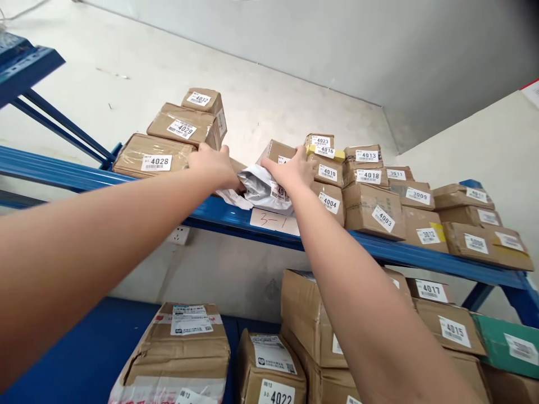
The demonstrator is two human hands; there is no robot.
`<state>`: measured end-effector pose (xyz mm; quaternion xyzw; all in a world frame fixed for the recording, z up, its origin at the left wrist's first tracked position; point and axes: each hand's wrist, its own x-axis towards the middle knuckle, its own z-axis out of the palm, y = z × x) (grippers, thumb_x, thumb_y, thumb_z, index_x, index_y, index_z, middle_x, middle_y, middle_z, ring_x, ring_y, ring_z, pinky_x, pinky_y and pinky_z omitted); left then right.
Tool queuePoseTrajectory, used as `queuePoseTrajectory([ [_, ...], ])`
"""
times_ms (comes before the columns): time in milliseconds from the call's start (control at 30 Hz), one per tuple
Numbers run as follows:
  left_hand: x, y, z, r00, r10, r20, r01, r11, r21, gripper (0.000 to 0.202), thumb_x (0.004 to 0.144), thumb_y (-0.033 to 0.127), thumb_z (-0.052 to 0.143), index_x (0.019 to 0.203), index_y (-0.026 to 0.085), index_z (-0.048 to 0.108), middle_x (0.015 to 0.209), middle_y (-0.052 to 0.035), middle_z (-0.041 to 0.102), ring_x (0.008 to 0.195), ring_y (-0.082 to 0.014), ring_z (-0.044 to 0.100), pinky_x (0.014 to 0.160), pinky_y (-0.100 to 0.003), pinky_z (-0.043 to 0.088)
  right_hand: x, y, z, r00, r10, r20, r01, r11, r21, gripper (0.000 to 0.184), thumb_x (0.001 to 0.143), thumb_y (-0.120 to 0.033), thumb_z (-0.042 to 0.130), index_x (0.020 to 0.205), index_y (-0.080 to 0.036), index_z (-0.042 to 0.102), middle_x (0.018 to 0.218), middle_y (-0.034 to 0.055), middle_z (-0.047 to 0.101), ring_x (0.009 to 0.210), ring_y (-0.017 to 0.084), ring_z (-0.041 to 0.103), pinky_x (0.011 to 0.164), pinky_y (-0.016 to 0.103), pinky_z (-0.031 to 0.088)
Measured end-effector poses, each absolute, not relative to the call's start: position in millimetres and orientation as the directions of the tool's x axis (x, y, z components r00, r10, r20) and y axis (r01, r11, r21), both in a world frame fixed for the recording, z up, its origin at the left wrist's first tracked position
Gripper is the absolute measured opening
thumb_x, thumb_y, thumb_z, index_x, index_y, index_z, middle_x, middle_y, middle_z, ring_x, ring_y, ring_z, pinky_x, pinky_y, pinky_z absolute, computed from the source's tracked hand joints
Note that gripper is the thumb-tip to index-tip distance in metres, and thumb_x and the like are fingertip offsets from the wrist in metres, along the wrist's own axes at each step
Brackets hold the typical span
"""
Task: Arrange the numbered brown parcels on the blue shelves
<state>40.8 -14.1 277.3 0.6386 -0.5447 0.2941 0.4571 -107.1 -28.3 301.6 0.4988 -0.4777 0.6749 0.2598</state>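
Observation:
A crumpled white plastic mailer bag (261, 189) with a number label lies at the front of the upper shelf, between my hands. My right hand (295, 170) is closed on its right side, thumb along the top, against a brown carton (275, 150) behind it. My left hand (214, 167) reaches in at the bag's left end, beside the carton labelled 4028 (154, 156). Its fingers are bent, their tips are hidden, and what they grip cannot be made out. A loose white flap of the bag extends under the left wrist.
Labelled cartons are stacked left, including 4029 (185, 124), and right, including 4003 (373, 210). A blue shelf beam (210, 216) carries a "3-1" tag (273, 221). Below stand more cartons (177, 356) and a green box (505, 342). A blue upright and shelf end (29, 67) project at upper left.

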Motion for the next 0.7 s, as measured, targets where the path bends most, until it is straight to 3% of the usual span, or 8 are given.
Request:
queuePoseTrajectory([
  [200,42,20,300,0.149,-0.269,0.952,-0.986,0.036,0.165,0.094,0.064,0.078,0.055,0.140,0.024,0.042,0.134,-0.0101,0.051,0.119,-0.0362,0.045,0.099,-0.051,0.041,-127,-14,309,-0.433,0.018,0.901,-0.804,-0.459,-0.377,0.092,0.065,-0.075,0.060,0.138,-0.028,0.030,0.135,0.0195,0.043,0.122,0.043,0.047,0.086,0.058,0.044],
  [333,38,40,315,0.113,-0.085,0.990,-0.993,0.026,0.115,0.105,0.053,0.086,0.057,0.136,0.023,0.043,0.126,-0.0149,0.048,0.109,-0.0395,0.054,0.087,-0.052,0.048,-154,5,317,-0.494,0.151,0.857,-0.718,-0.626,-0.304,0.081,0.068,-0.068,0.061,0.132,-0.026,0.034,0.131,0.0163,0.048,0.120,0.034,0.051,0.089,0.048,0.043],
  [433,29,47,323,0.103,0.050,0.993,-0.989,0.110,0.097,0.104,0.058,0.087,0.053,0.138,0.023,0.036,0.131,-0.0134,0.040,0.112,-0.0388,0.054,0.089,-0.051,0.047,-174,21,325,-0.503,0.235,0.832,-0.672,-0.712,-0.205,0.070,0.067,-0.061,0.064,0.122,-0.026,0.038,0.127,0.0131,0.052,0.125,0.030,0.046,0.093,0.042,0.043],
  [567,2,29,327,0.162,0.008,0.987,-0.934,0.324,0.151,0.105,0.055,0.084,0.059,0.139,0.026,0.036,0.136,-0.0140,0.039,0.112,-0.0368,0.053,0.089,-0.048,0.049,-190,38,329,-0.525,0.295,0.798,-0.697,-0.688,-0.204,0.065,0.064,-0.062,0.060,0.115,-0.028,0.038,0.128,0.0091,0.054,0.130,0.027,0.041,0.095,0.041,0.039],
  [700,-31,-6,327,0.191,-0.142,0.971,-0.898,0.375,0.232,0.101,0.057,0.075,0.066,0.139,0.022,0.037,0.139,-0.0175,0.039,0.114,-0.0361,0.053,0.092,-0.046,0.049,-188,44,324,-0.470,0.347,0.812,-0.768,-0.615,-0.181,0.069,0.067,-0.059,0.062,0.122,-0.025,0.038,0.130,0.0133,0.053,0.130,0.030,0.040,0.099,0.044,0.038],
])
